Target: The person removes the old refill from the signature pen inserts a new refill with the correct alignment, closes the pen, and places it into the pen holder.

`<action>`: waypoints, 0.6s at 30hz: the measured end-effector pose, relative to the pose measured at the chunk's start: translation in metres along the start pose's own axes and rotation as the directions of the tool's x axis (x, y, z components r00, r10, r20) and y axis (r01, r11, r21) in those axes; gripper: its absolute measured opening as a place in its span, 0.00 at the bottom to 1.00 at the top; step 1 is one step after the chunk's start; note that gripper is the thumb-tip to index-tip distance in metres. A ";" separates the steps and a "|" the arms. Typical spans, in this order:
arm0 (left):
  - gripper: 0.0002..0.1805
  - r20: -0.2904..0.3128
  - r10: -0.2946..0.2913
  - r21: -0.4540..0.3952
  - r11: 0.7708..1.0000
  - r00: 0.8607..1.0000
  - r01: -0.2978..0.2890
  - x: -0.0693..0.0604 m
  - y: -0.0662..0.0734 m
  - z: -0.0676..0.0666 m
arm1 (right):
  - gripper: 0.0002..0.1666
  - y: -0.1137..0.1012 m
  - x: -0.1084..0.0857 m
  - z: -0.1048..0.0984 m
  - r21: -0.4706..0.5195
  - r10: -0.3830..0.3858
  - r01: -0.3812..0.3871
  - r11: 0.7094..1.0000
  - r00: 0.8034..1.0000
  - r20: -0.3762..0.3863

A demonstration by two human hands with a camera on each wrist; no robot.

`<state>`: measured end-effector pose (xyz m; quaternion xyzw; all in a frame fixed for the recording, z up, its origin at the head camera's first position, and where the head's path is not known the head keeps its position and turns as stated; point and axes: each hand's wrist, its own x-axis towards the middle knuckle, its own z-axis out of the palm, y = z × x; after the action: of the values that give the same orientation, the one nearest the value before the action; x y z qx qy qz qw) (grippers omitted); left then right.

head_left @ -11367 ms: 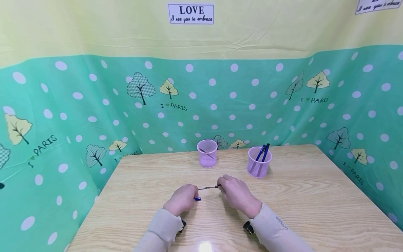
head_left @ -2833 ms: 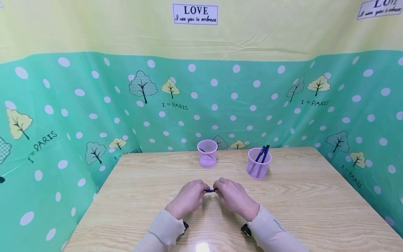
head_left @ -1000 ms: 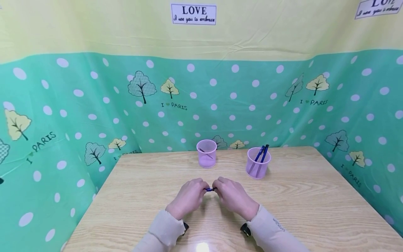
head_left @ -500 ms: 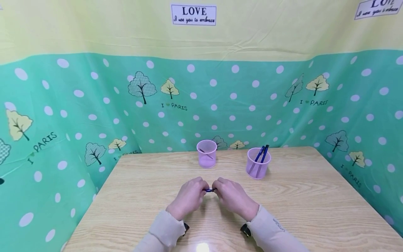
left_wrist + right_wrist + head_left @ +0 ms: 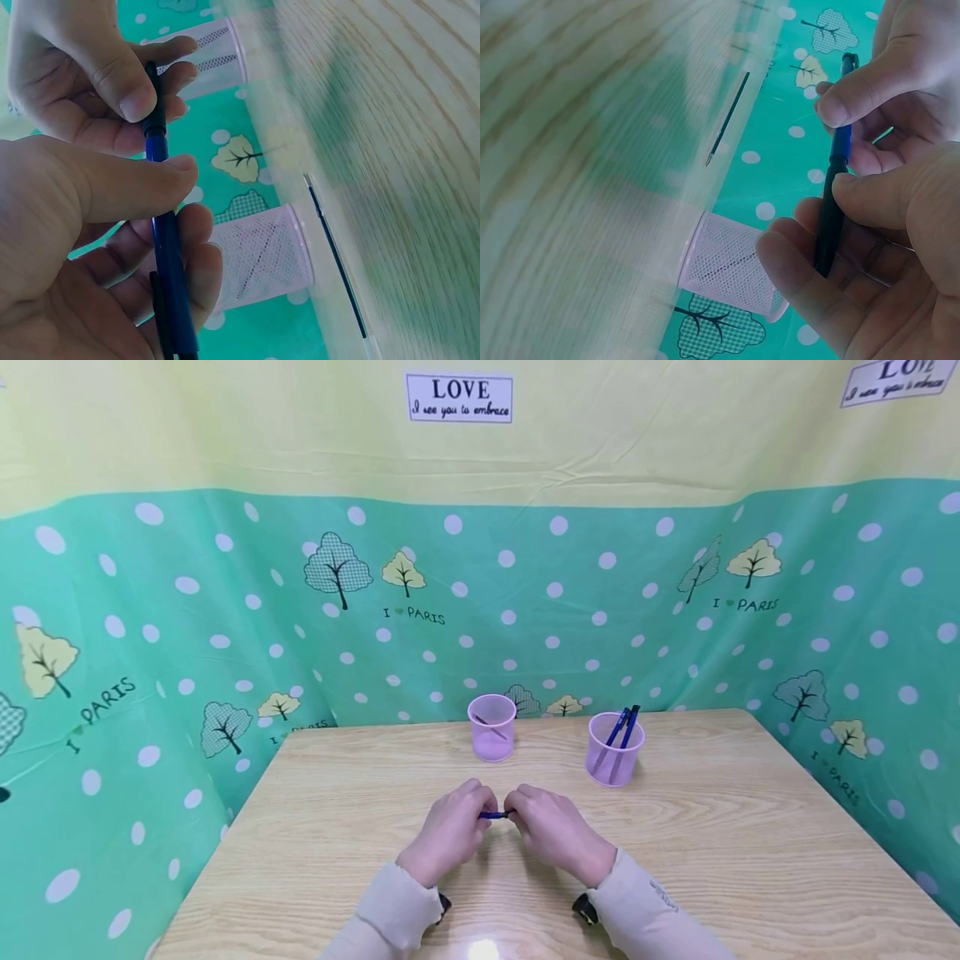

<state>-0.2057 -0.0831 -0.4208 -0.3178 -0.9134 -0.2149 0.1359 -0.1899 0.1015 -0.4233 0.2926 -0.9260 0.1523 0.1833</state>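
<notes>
My left hand (image 5: 450, 828) holds the blue barrel (image 5: 171, 277) of a pen, with its clip at the far end. The thumb and fingers of my right hand (image 5: 558, 828) grip the black front part (image 5: 829, 217) of the same pen. Barrel and black part meet in line between the two hands, just above the table. A thin dark refill (image 5: 335, 255) with a metal tip lies apart from the hands on the table in both wrist views; the head view does not show it.
Behind my hands stands a lilac mesh cup (image 5: 492, 745) with a thin dark item inside. Another lilac cup (image 5: 602, 763), to the right, holds blue pens (image 5: 630, 727). The wooden table (image 5: 360, 768) ends at a green dotted curtain (image 5: 442, 652).
Earlier the hands were apart, with thin refill ends showing between them and a blue tube in the left. They have come together on one pen; in the last second they barely moved.
</notes>
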 end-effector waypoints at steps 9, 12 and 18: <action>0.11 0.006 0.002 -0.020 1.000 1.000 -0.002 -0.001 -0.001 0.001 | 0.04 0.001 0.001 -0.001 0.006 0.007 -0.007 1.000 1.000 -0.002; 0.12 0.000 0.005 -0.019 1.000 1.000 -0.005 -0.001 -0.001 0.001 | 0.04 0.001 0.001 -0.001 0.005 0.006 -0.006 1.000 1.000 0.004; 0.13 -0.006 0.008 -0.010 1.000 1.000 -0.008 -0.001 -0.002 0.002 | 0.03 0.001 0.000 -0.001 -0.013 0.000 0.000 1.000 1.000 -0.003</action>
<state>-0.2062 -0.0842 -0.4238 -0.3217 -0.9106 -0.2200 0.1377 -0.1898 0.1028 -0.4226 0.2910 -0.9268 0.1469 0.1868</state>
